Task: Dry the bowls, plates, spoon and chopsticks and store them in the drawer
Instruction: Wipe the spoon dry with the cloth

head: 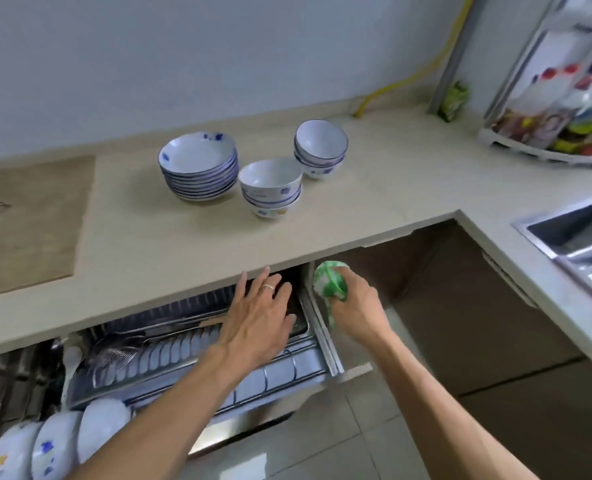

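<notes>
A stack of several blue-patterned plates [199, 166] stands on the beige counter [391, 174]. Two stacks of white bowls [272, 187] [320, 148] stand to its right. Below the counter edge the pull-out drawer [298, 370] with a wire rack is drawn out. Three white bowls [59, 445] lean on edge at its near left. My left hand [256, 318] reaches flat over the drawer's right back part, fingers straight, holding nothing. My right hand [355, 306] grips a bunched green and white cloth [329, 280] just right of the drawer. A metal skimmer [114, 356] and long utensils lie in the rack.
A wooden board [28, 223] lies on the counter at the left. A steel sink [578, 233] sits at the right, with a rack of bottles [561, 109] behind it. A yellow hose [426, 69] runs up the wall. Brown cabinet doors [478, 306] face the tiled floor.
</notes>
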The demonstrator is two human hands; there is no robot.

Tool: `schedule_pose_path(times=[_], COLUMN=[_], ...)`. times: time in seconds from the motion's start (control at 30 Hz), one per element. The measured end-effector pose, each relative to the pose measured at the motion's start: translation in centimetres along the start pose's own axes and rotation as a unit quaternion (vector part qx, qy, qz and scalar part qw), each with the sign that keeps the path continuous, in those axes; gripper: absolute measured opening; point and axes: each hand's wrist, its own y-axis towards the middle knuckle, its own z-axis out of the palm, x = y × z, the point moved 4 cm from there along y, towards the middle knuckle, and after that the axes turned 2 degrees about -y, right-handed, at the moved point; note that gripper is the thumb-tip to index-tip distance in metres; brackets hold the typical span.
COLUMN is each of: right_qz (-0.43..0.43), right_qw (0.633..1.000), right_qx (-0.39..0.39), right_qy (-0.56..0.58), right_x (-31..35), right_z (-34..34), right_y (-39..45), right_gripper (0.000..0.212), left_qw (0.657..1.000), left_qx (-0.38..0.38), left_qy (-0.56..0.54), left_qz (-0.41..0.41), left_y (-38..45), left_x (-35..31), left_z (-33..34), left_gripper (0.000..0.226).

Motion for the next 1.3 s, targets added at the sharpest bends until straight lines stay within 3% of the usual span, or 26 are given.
schedule_pose_path(times=[0.13, 0.4, 0.53, 0.83, 1.0, 1.1, 1.3], right_qz=[0.014, 0.064, 0.092, 0.217, 0.273, 0.288, 0.29], right_qw=[0.998, 0.982, 0.97, 0.937, 0.918, 0.916, 0.915], right_qx=[-0.063, -0.168, -0.219, -0.272, -0.287, -0.277, -0.271], right_qy=[-0.003, 0.05, 0.038, 0.014, 0.03, 0.043, 0.073], right_x=[-6.5, -17.4, -23.3, -35.3, -39.9, -41.7, -44.5], right_z=[-11.3, -25.0, -30.0, -38.4, -41.0, -41.8, -41.9], right_y=[0.8, 0.4, 0.3, 3.0, 4.1, 4.6, 5.7], right_gripper=[0.049, 0.037, 0.028, 0.034, 0.035, 0.039, 0.041], left_qw=[0.998, 0.987, 0.977, 0.937, 0.923, 0.923, 0.943], left_qx=[-0.017, 0.003, 0.028, 0.102, 0.206, 0.256, 0.212], left_qy=[-0.01, -0.028, -0.037, -0.079, -0.084, -0.052, 0.024], left_qz=[0.058, 0.157, 0.207, 0.324, 0.313, 0.282, 0.255], left_y=[5.9, 14.0, 18.2, 28.8, 33.5, 35.6, 36.6], left_x=[-11.3, -27.6, -34.4, -49.1, -55.4, -57.6, -59.8], left_z=[-0.8, 1.0, 3.9, 11.2, 16.5, 18.9, 21.0], left_gripper=[0.053, 0.062, 0.06, 0.048, 0.027, 0.029, 0.033])
